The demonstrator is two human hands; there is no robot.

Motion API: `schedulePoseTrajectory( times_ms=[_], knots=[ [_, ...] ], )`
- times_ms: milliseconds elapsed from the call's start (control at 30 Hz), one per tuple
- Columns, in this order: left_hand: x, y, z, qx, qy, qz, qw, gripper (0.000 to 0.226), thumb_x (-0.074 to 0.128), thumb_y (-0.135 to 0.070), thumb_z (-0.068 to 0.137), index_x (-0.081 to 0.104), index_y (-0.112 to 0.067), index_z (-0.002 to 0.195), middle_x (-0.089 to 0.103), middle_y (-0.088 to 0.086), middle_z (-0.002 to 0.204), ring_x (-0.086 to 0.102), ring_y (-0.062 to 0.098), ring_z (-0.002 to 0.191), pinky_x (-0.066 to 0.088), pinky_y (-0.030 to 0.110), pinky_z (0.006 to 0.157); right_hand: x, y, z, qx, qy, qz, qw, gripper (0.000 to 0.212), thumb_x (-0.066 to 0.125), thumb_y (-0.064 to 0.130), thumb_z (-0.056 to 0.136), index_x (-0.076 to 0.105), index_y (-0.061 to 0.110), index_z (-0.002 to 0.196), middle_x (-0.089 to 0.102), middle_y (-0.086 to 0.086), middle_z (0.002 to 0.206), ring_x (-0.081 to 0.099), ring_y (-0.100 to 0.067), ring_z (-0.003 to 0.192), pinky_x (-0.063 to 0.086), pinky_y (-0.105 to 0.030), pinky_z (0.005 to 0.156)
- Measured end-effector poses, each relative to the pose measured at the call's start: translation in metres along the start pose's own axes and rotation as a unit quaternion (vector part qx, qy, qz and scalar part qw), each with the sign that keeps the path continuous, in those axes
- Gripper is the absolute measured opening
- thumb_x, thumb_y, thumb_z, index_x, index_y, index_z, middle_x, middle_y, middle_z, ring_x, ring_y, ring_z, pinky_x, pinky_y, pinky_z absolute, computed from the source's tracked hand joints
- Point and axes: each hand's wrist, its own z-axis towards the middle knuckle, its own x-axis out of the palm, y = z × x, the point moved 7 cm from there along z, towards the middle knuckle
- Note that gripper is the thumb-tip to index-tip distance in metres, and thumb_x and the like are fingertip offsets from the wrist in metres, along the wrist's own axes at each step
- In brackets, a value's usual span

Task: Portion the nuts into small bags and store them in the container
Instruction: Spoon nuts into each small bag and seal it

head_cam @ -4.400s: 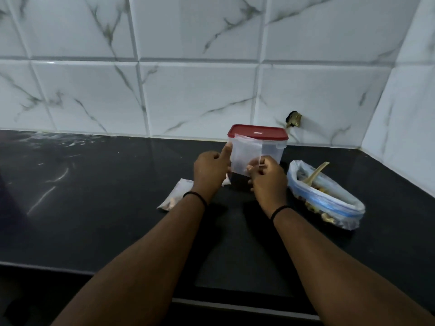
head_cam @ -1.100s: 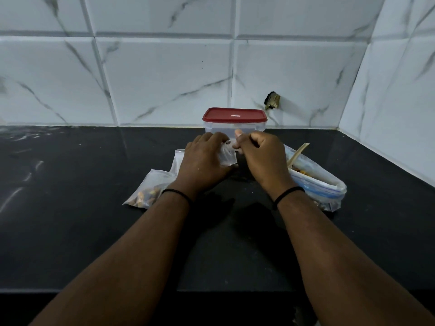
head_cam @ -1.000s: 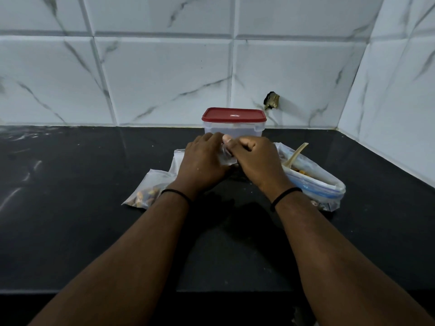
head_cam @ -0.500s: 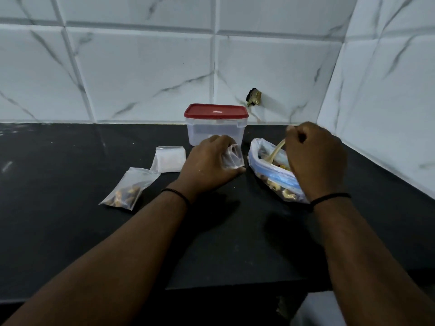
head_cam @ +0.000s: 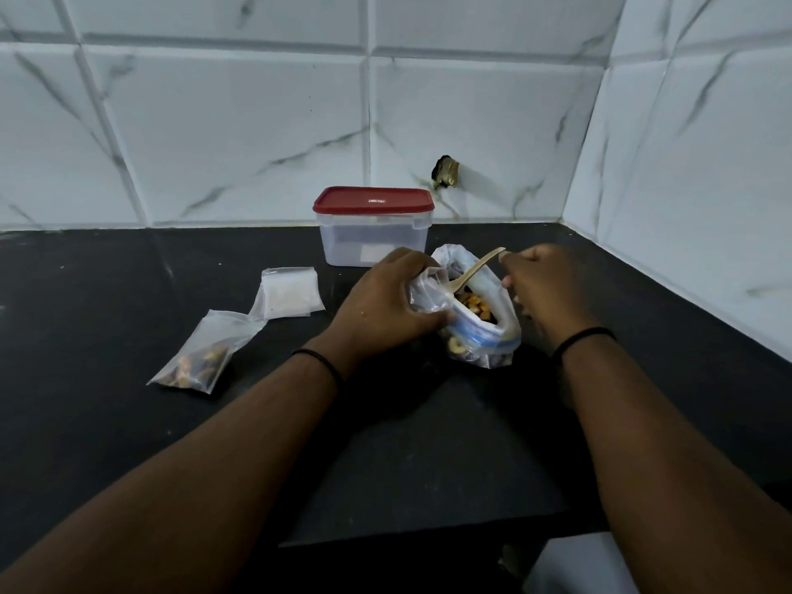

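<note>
Left hand [head_cam: 385,306] grips a small bag [head_cam: 426,293], right hand [head_cam: 544,289] pinches the spoon [head_cam: 473,270]; lidded container [head_cam: 372,227] behind.

We see a home kitchen: a black stone counter [head_cam: 128,422] and white marble wall tiles [head_cam: 240,135].

There was one lidded container [head_cam: 373,227], one big nut bag [head_cam: 484,319] and one spoon [head_cam: 473,270]. Small bags numbered three: one filled [head_cam: 201,351], one empty [head_cam: 291,293], one held [head_cam: 426,293].
</note>
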Motion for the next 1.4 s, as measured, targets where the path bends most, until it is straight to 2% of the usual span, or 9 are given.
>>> schedulePoseTrajectory(
  times_ms=[133, 233, 500, 633, 767, 900, 1033, 1233, 1400],
  knots=[
    [0.003, 0.003, -0.001, -0.016, 0.025, -0.056, 0.998, 0.056, 0.085, -0.039, 0.072, 0.061, -0.025, 0.121, 0.063, -0.014, 0.112, 0.061, 0.0, 0.1, 0.049, 0.014, 0.084, 0.018, -0.011, 0.022, 0.077, 0.032, 0.049, 0.995, 0.055, 0.073, 0.058, 0.074, 0.063, 0.006, 0.062, 0.053, -0.003, 0.052, 0.052, -0.021, 0.052, 0.042, -0.032, 0.052],
    [0.007, 0.007, -0.002, -0.028, 0.06, -0.073, 0.995, 0.051, 0.084, -0.037, 0.073, 0.061, -0.027, 0.118, 0.065, -0.014, 0.108, 0.062, -0.004, 0.097, 0.051, 0.011, 0.079, 0.038, -0.02, 0.034, 0.09, 0.064, 0.123, 0.986, 0.046, 0.086, 0.042, 0.072, 0.056, 0.014, 0.052, 0.055, 0.0, 0.052, 0.051, -0.015, 0.051, 0.042, -0.03, 0.056],
    [0.002, 0.012, -0.002, -0.035, 0.033, -0.065, 0.997, 0.044, 0.084, -0.038, 0.074, 0.062, -0.027, 0.109, 0.066, -0.014, 0.1, 0.063, -0.001, 0.09, 0.049, 0.008, 0.073, 0.021, 0.002, 0.044, -0.018, 0.01, 0.164, 0.986, 0.027, 0.078, 0.028, 0.082, 0.064, 0.008, 0.072, 0.063, -0.015, 0.072, 0.046, -0.012, 0.051, 0.039, -0.028, 0.048],
    [0.002, 0.01, -0.003, -0.033, 0.027, -0.064, 0.997, 0.042, 0.084, -0.037, 0.074, 0.062, -0.026, 0.108, 0.066, -0.013, 0.098, 0.063, -0.001, 0.088, 0.049, 0.008, 0.072, 0.017, 0.025, 0.034, -0.152, 0.018, 0.058, 0.986, 0.024, 0.075, 0.026, 0.086, 0.071, 0.003, 0.087, 0.071, -0.014, 0.08, 0.059, -0.015, 0.066, 0.048, -0.026, 0.062],
    [0.002, 0.009, -0.004, -0.029, 0.027, -0.061, 0.997, 0.041, 0.084, -0.037, 0.074, 0.062, -0.025, 0.107, 0.067, -0.011, 0.098, 0.063, 0.001, 0.088, 0.048, 0.009, 0.072, 0.031, 0.032, 0.034, -0.194, 0.055, -0.001, 0.979, 0.02, 0.072, 0.035, 0.083, 0.068, 0.015, 0.082, 0.072, 0.001, 0.079, 0.069, -0.022, 0.075, 0.058, -0.046, 0.074],
    [0.002, 0.008, -0.005, -0.028, 0.024, -0.062, 0.997, 0.041, 0.084, -0.035, 0.074, 0.062, -0.024, 0.107, 0.067, -0.011, 0.097, 0.064, 0.002, 0.087, 0.048, 0.009, 0.07, 0.033, 0.022, 0.035, -0.127, 0.075, -0.017, 0.989, 0.028, 0.073, 0.033, 0.087, 0.063, 0.012, 0.073, 0.066, 0.001, 0.068, 0.059, -0.012, 0.063, 0.047, -0.028, 0.062],
    [0.004, 0.011, -0.004, -0.039, 0.035, -0.062, 0.997, 0.043, 0.083, -0.035, 0.075, 0.062, -0.024, 0.11, 0.066, -0.009, 0.101, 0.065, 0.005, 0.089, 0.05, 0.013, 0.073, 0.042, 0.01, 0.024, -0.02, 0.141, 0.128, 0.982, 0.022, 0.076, 0.018, 0.086, 0.064, 0.006, 0.071, 0.073, -0.01, 0.069, 0.065, -0.008, 0.052, 0.049, -0.021, 0.054],
    [0.003, 0.012, -0.004, -0.042, 0.027, -0.075, 0.996, 0.043, 0.084, -0.035, 0.075, 0.061, -0.023, 0.11, 0.066, -0.011, 0.099, 0.063, 0.001, 0.088, 0.047, 0.009, 0.071, 0.041, 0.011, 0.013, 0.082, 0.146, 0.229, 0.959, 0.021, 0.066, 0.003, 0.091, 0.058, -0.002, 0.073, 0.064, -0.002, 0.044, 0.059, -0.006, 0.035, 0.042, -0.014, 0.037],
    [-0.009, 0.018, -0.004, -0.07, -0.055, -0.154, 0.984, 0.042, 0.084, -0.025, 0.075, 0.061, -0.02, 0.109, 0.064, -0.011, 0.099, 0.059, -0.009, 0.087, 0.046, 0.005, 0.07, 0.029, 0.001, 0.019, 0.129, 0.098, 0.222, 0.961, 0.026, 0.064, 0.012, 0.094, 0.054, 0.009, 0.07, 0.065, -0.014, 0.069, 0.037, 0.0, 0.023, 0.023, -0.012, 0.028]
  ],
)
